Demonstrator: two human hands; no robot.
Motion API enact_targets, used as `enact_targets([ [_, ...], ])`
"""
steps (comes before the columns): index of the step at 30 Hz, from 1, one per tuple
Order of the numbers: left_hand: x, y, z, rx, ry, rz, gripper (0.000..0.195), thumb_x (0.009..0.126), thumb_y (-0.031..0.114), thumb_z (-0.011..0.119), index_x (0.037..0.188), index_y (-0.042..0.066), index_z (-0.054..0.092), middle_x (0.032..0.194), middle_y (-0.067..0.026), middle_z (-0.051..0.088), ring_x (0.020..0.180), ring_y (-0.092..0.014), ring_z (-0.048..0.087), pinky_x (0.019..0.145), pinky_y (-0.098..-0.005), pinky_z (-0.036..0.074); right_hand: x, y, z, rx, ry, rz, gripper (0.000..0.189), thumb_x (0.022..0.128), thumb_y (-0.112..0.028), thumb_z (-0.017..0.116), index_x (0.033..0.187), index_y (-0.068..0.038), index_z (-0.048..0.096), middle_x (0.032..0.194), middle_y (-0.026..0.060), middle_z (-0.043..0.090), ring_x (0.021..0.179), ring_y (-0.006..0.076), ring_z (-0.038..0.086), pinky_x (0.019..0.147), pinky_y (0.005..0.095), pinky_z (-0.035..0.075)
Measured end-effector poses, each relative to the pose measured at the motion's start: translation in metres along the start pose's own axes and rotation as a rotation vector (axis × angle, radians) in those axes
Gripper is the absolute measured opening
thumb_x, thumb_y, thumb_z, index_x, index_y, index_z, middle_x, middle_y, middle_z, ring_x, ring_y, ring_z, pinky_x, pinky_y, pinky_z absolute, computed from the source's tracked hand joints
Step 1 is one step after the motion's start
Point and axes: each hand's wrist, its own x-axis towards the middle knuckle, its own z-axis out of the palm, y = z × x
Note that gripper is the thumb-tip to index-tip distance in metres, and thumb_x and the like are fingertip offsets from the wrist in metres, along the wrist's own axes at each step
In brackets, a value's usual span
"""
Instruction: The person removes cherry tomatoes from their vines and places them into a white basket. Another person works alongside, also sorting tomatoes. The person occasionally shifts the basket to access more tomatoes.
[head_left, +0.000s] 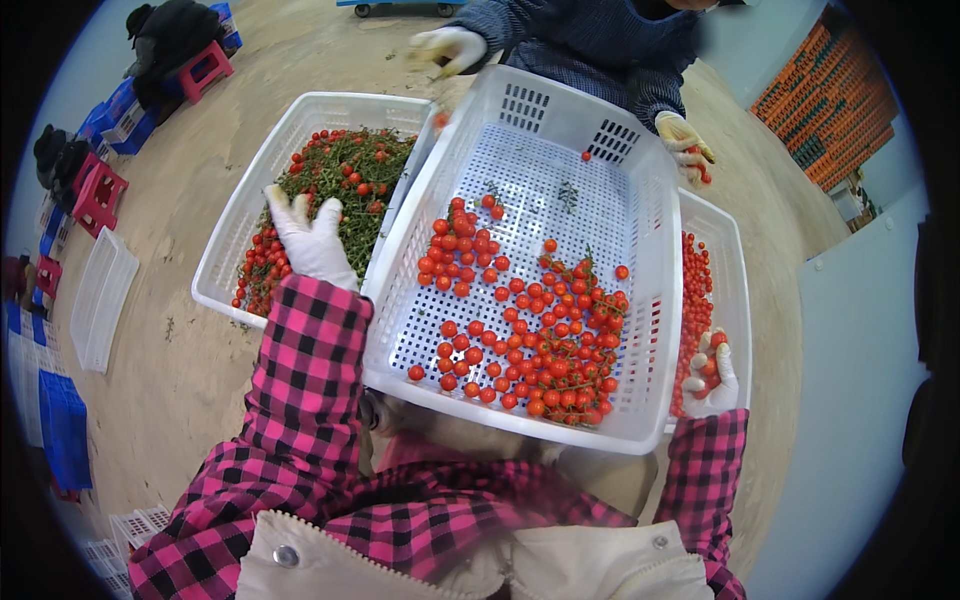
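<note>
My left hand (313, 238), in a white glove, is over the left crate (225, 253) with its fingers spread and nothing visible in them. Beneath it lie green tomato stems (360, 232) mixed with red cherry tomatoes (262, 259). Over the right crate (739, 300), my gloved right hand (714, 386) is turned palm up with its fingers curled around several cherry tomatoes (718, 339). More loose cherry tomatoes (695, 277) fill that crate. Between my hands, a large white perforated crate (517, 427) holds cherry tomatoes (559, 367), some loose and some on stems.
Opposite me, a co-worker's gloved hand (686, 146) holds cherry tomatoes by the right crate; their other hand (450, 51) is above the left crate. Pink stools (100, 196), blue crates (64, 427) and other seated people are at the left. A pale wall panel (862, 330) stands right.
</note>
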Motion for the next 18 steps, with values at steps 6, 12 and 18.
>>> enact_targets([
  [6,-0.051,0.027,0.025,-0.194,-0.41,-0.128,0.066,0.078,-0.012,0.044,0.138,0.01,0.025,0.14,-0.0099,0.027,0.116,-0.021,0.043,0.093,-0.031,0.039,0.044,0.039,-0.121,0.268,0.633,0.159,0.033,0.086,-0.006,0.052,0.118,-0.002,0.044,0.112,0.0166,0.051,0.1,0.0277,0.055,0.081,0.0377,0.054],
  [12,-0.062,0.008,0.028,0.077,-0.677,-0.197,0.065,0.081,-0.008,0.047,0.138,0.014,0.025,0.112,-0.0184,0.051,0.096,-0.017,0.054,0.084,-0.0278,0.044,0.035,0.058,-0.124,0.06,0.756,0.216,0.044,0.089,-0.018,0.041,0.131,-0.015,0.03,0.138,0.0122,0.025,0.122,0.0266,0.037,0.098,0.055,0.03],
  [18,-0.067,0.005,0.027,0.289,-0.873,-0.249,0.057,0.083,-0.004,0.05,0.135,0.005,0.029,0.127,-0.0164,0.039,0.109,-0.024,0.048,0.091,-0.0316,0.041,0.023,0.06,-0.165,0.015,0.649,-0.044,0.049,0.085,-0.012,0.047,0.132,-0.012,0.033,0.138,0.0116,0.029,0.127,0.0282,0.029,0.1,0.0443,0.034],
])
